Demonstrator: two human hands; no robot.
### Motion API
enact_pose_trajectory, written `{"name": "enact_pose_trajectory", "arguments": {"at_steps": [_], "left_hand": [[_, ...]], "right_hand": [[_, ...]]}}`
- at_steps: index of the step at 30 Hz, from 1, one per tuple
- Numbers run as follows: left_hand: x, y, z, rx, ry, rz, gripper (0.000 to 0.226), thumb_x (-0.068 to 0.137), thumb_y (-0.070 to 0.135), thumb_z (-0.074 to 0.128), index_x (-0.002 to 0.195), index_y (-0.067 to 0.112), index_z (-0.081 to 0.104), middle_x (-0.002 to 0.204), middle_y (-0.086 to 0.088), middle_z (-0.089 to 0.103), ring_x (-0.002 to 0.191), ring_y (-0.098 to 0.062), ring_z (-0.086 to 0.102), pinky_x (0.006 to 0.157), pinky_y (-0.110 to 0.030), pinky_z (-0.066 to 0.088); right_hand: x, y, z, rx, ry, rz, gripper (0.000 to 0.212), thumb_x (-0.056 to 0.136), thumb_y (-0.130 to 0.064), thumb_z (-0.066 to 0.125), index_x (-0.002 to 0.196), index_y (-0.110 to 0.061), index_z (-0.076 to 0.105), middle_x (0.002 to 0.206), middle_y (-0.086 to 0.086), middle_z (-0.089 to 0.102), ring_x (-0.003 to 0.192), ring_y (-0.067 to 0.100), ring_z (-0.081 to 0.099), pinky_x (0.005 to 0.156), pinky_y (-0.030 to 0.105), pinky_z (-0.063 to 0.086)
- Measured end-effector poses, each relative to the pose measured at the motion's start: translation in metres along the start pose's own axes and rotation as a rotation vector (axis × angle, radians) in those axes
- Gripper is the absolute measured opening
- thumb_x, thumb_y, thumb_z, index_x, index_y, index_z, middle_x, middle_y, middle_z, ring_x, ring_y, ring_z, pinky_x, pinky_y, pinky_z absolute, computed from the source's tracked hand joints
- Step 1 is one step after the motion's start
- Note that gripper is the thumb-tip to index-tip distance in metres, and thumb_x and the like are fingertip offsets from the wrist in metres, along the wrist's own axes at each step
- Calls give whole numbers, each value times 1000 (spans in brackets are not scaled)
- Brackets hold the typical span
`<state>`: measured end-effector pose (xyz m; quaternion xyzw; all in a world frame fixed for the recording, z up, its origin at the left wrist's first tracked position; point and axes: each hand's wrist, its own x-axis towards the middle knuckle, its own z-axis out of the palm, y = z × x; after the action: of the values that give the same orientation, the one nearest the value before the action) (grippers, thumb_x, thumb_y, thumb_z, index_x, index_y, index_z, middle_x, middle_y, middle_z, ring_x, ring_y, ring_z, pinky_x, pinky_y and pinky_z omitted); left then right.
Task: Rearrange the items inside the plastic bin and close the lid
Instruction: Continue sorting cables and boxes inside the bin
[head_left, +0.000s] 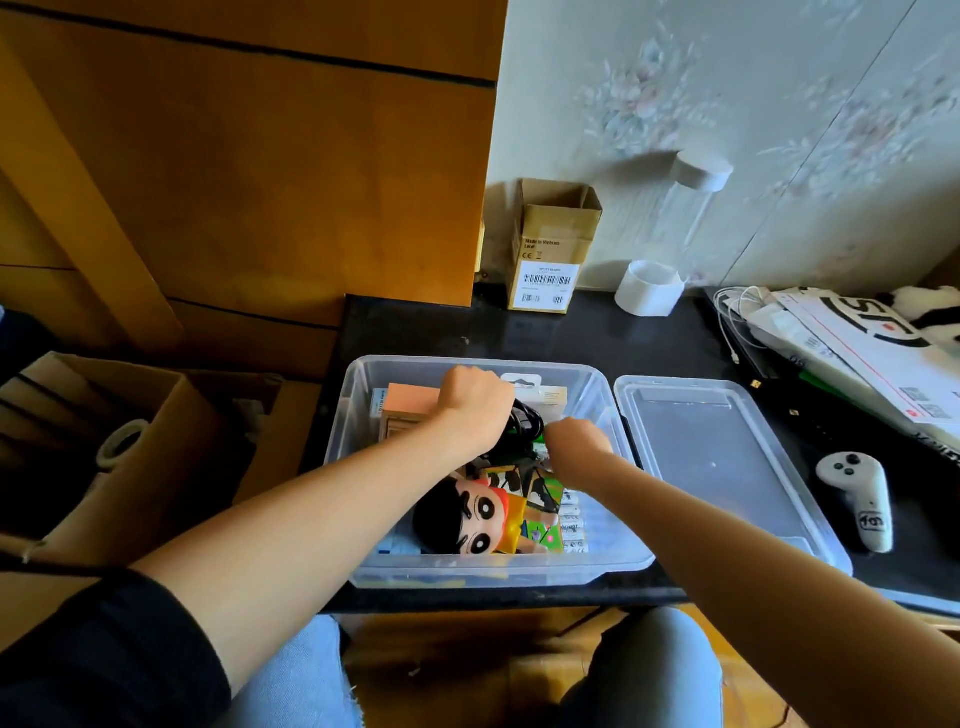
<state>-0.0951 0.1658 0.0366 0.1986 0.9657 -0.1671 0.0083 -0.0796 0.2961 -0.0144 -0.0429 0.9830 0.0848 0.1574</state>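
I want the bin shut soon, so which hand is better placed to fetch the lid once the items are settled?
The right hand, probably. The lid lies flat just right of the bin, on that hand's side; the left hand is deeper in, toward the bin's far left.

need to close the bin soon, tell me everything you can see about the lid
The lid is clear, slightly frosted plastic, rectangular with rounded corners, a raised rim and a shallow recessed panel. It is off the plastic bin, lying flat on the black tabletop right beside the bin's right side, their edges meeting or nearly so. Nothing rests on it and neither hand touches it. A white controller lies just to its right.
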Motion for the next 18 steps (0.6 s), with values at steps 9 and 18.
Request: {"name": "enact_pose_trajectory", "arguments": {"at_steps": [9, 18], "left_hand": [[-1, -1, 1, -21, -4, -5, 27, 89, 12, 56, 116, 14, 59, 111, -5, 65, 103, -23, 60, 66, -29, 35], [-2, -1, 0, -34, -21, 2, 35, 90, 13, 57, 125, 12, 54, 112, -5, 64, 103, -23, 60, 65, -29, 35]], "right_hand": [[-3, 0, 6, -209, 12, -64, 25, 85, 3, 52, 102, -9, 65, 104, 6, 66, 99, 24, 63, 71, 25, 44], [-3, 2, -10, -40, 40, -8, 28, 83, 7, 51, 106, -5, 61, 108, 11, 64, 101, 28, 63, 75, 29, 49]]}}
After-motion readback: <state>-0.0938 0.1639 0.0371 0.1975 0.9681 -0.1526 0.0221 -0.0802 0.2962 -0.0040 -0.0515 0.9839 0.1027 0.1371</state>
